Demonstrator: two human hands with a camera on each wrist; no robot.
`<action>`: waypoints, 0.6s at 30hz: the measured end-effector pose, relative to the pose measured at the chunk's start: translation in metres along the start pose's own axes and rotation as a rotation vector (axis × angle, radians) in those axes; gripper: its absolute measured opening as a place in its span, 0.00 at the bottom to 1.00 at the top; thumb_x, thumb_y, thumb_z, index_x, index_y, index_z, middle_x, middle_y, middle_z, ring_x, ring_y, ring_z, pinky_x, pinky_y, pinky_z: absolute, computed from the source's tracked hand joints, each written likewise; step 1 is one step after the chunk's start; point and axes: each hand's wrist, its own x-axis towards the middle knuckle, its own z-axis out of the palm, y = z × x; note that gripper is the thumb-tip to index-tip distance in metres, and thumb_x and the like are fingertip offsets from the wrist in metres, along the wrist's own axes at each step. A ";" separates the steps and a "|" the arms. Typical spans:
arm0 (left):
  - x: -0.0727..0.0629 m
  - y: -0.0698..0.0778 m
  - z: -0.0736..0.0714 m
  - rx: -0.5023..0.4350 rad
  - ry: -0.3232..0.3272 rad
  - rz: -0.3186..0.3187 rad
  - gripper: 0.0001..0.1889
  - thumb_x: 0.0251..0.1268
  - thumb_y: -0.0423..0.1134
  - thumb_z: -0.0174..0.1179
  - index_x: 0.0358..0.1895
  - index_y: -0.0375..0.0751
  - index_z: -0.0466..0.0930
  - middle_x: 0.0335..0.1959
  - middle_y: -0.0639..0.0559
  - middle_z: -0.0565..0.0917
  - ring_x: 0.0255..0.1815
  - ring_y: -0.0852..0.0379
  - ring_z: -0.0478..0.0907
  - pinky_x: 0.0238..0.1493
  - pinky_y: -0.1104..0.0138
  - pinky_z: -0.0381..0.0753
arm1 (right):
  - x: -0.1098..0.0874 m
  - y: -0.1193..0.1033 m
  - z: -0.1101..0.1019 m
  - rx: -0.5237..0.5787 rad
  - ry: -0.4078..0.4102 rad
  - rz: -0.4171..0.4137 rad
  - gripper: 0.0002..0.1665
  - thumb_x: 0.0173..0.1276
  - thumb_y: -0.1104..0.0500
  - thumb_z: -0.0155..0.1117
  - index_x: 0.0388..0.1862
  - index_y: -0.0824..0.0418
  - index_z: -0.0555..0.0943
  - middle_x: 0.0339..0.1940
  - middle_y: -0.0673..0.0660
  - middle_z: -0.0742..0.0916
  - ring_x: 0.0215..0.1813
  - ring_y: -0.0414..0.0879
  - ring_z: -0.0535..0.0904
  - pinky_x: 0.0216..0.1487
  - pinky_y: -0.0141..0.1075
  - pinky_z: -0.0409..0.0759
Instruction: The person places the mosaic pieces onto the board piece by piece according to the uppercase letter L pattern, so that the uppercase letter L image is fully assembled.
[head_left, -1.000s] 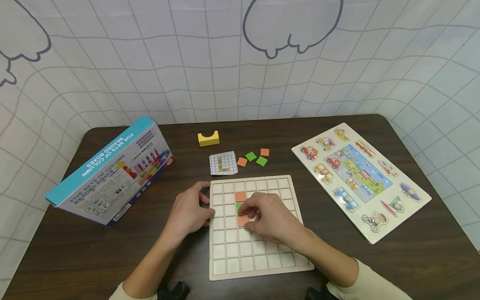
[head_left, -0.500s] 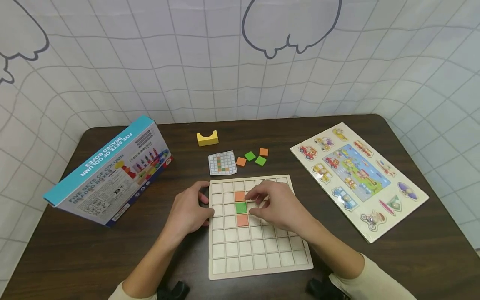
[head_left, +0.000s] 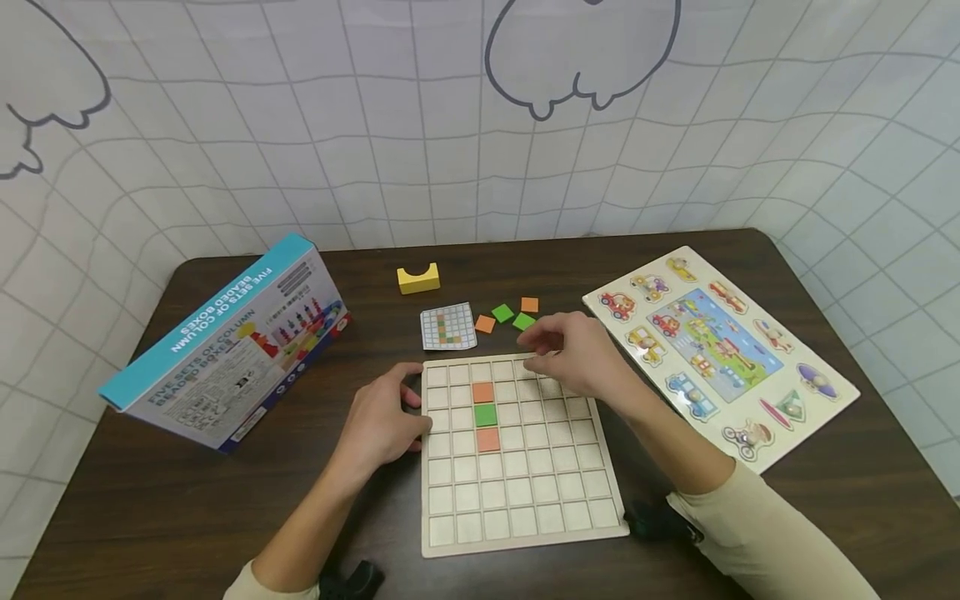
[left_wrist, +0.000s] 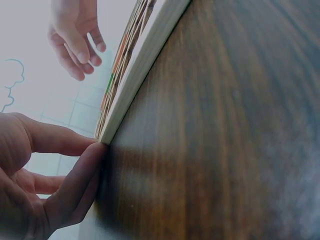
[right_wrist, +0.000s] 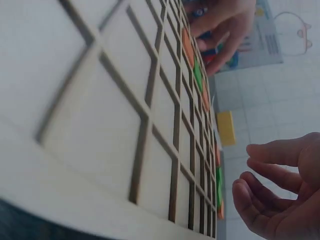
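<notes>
A pale wooden grid board (head_left: 525, 483) lies on the table, with an orange tile (head_left: 482, 392), a green tile (head_left: 485, 414) and another orange tile (head_left: 488, 439) in one column. My left hand (head_left: 378, 417) holds the board's left edge, thumb and fingers at its rim in the left wrist view. My right hand (head_left: 581, 354) hovers over the board's far edge, fingers loosely bent and nothing between them in the right wrist view. Just beyond its fingertips lie loose green tiles (head_left: 502, 313) and orange tiles (head_left: 529, 304).
A small printed grid card (head_left: 447, 326) lies behind the board, with a yellow arch block (head_left: 418, 279) farther back. On the left stands a blue-and-white box (head_left: 232, 358). A vehicle picture puzzle (head_left: 720, 358) lies at the right, close to my right forearm.
My right hand has lifted off the column of tiles and moved away and rightward to the board's far edge, uncovering the green tile. The left hand stays put.
</notes>
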 end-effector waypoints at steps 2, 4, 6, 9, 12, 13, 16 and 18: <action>0.000 -0.001 0.000 0.001 -0.005 -0.002 0.39 0.56 0.27 0.72 0.74 0.41 0.70 0.43 0.42 0.79 0.19 0.55 0.81 0.21 0.66 0.85 | 0.007 0.004 -0.003 0.003 0.009 0.003 0.15 0.63 0.62 0.75 0.50 0.60 0.89 0.40 0.54 0.89 0.43 0.47 0.83 0.45 0.38 0.80; 0.001 -0.001 0.000 0.000 -0.009 -0.005 0.39 0.56 0.27 0.72 0.74 0.41 0.70 0.43 0.41 0.79 0.19 0.55 0.81 0.21 0.66 0.85 | 0.014 0.007 -0.005 0.003 0.017 0.007 0.15 0.63 0.63 0.75 0.50 0.61 0.89 0.38 0.54 0.89 0.42 0.48 0.83 0.44 0.38 0.79; 0.001 -0.001 0.000 0.003 -0.010 -0.006 0.39 0.56 0.28 0.72 0.74 0.41 0.70 0.43 0.41 0.79 0.19 0.54 0.81 0.21 0.66 0.85 | 0.020 0.009 -0.007 -0.005 0.026 0.014 0.15 0.63 0.63 0.75 0.50 0.61 0.89 0.38 0.55 0.89 0.42 0.48 0.83 0.45 0.38 0.79; 0.001 -0.002 -0.001 0.004 -0.013 -0.012 0.39 0.56 0.28 0.72 0.74 0.41 0.70 0.43 0.41 0.78 0.20 0.54 0.81 0.21 0.66 0.85 | 0.028 0.011 -0.009 -0.005 0.033 0.035 0.16 0.63 0.64 0.75 0.50 0.61 0.89 0.39 0.56 0.89 0.44 0.49 0.84 0.46 0.39 0.80; 0.001 -0.002 -0.001 0.007 -0.010 -0.014 0.40 0.56 0.28 0.73 0.74 0.41 0.70 0.43 0.41 0.78 0.20 0.54 0.81 0.21 0.66 0.85 | 0.035 0.014 -0.008 -0.010 0.040 0.044 0.16 0.62 0.64 0.75 0.50 0.60 0.89 0.40 0.56 0.90 0.44 0.50 0.83 0.46 0.40 0.80; 0.002 -0.002 0.000 0.006 -0.010 -0.013 0.40 0.56 0.28 0.73 0.74 0.41 0.70 0.43 0.41 0.78 0.20 0.54 0.81 0.21 0.66 0.85 | 0.038 0.016 -0.008 -0.012 0.040 0.045 0.16 0.63 0.64 0.75 0.50 0.60 0.89 0.40 0.56 0.90 0.45 0.50 0.83 0.46 0.40 0.81; 0.001 -0.002 0.000 0.005 -0.008 -0.009 0.40 0.56 0.28 0.72 0.74 0.41 0.70 0.43 0.42 0.79 0.19 0.54 0.81 0.21 0.66 0.85 | 0.044 0.019 -0.006 -0.024 0.044 0.044 0.16 0.63 0.64 0.75 0.50 0.61 0.89 0.41 0.58 0.90 0.45 0.50 0.84 0.47 0.41 0.81; 0.001 -0.002 0.000 0.004 -0.009 -0.007 0.40 0.56 0.28 0.72 0.74 0.41 0.70 0.43 0.42 0.79 0.19 0.54 0.81 0.21 0.66 0.85 | 0.047 0.021 -0.005 -0.027 0.046 0.043 0.15 0.62 0.65 0.76 0.50 0.61 0.89 0.42 0.59 0.90 0.45 0.51 0.84 0.47 0.43 0.82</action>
